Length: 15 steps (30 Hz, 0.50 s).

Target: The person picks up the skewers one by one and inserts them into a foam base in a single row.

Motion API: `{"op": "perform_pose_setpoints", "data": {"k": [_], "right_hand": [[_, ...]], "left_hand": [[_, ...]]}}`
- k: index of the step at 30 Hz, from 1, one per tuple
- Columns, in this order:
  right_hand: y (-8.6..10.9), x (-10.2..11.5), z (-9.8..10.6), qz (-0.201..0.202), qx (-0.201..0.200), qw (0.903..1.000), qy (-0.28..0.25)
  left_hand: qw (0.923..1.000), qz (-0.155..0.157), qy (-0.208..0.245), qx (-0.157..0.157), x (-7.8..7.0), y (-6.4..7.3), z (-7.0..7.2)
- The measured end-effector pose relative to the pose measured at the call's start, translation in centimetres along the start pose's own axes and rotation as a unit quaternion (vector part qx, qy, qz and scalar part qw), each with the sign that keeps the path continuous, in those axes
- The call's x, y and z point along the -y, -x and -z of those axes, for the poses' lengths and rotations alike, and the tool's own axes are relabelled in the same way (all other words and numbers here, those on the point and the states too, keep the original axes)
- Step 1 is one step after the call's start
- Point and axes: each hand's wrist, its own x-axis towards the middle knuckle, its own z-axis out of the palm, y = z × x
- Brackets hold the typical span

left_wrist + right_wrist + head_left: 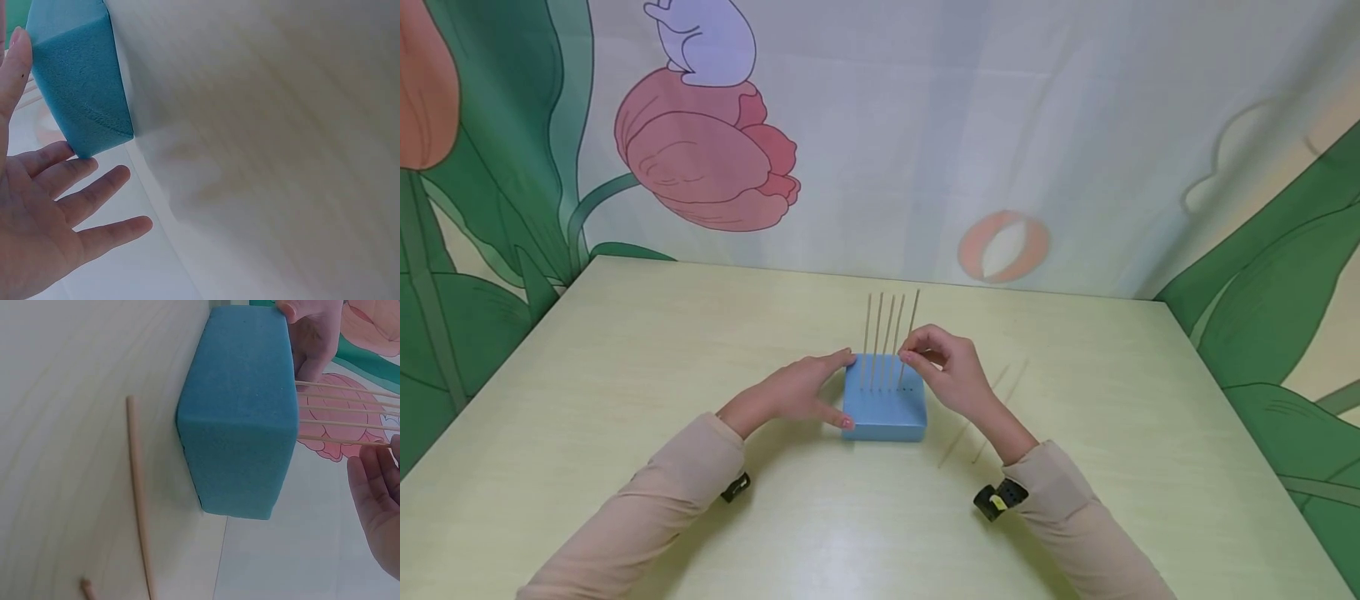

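Observation:
A pale blue foam-like block (887, 408) lies on the table with a row of small holes across its top. Several thin wooden sticks (877, 333) stand upright in that row. My left hand (801, 388) holds the block's left side, thumb at the near corner and fingers at the far one; its outer fingers (103, 195) spread free of the block in the left wrist view. Between thumb and fingertips my right hand (951, 371) pinches the rightmost stick (915, 310), whose lower end meets the block's top at the row. A couple of dark holes (907, 389) show right of it.
Two loose sticks (1000, 414) lie on the table (760, 533) to the right of the block, partly behind the right forearm. A printed curtain (880, 150) hangs along the table's far edge. Each wrist carries a small black camera (1000, 498).

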Motion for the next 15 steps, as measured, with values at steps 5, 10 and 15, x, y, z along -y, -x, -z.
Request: {"op": "perform_pose_setpoints", "data": {"k": [5,10,15], "right_hand": [[0.10,-0.29,0.13,0.002,0.001,1.0000,0.005],[0.08,-0.54,0.08,-0.005,0.010,0.9999,0.010],[0.29,-0.56,0.39,-0.013,0.014,0.9996,0.022]], "left_hand": [[1.0000,0.000,-0.002,0.002,-0.05,-0.10,0.04],[1.0000,0.004,0.000,0.004,0.01,-0.14,0.01],[1.0000,0.004,0.006,0.005,0.01,-0.16,-0.05]]}}
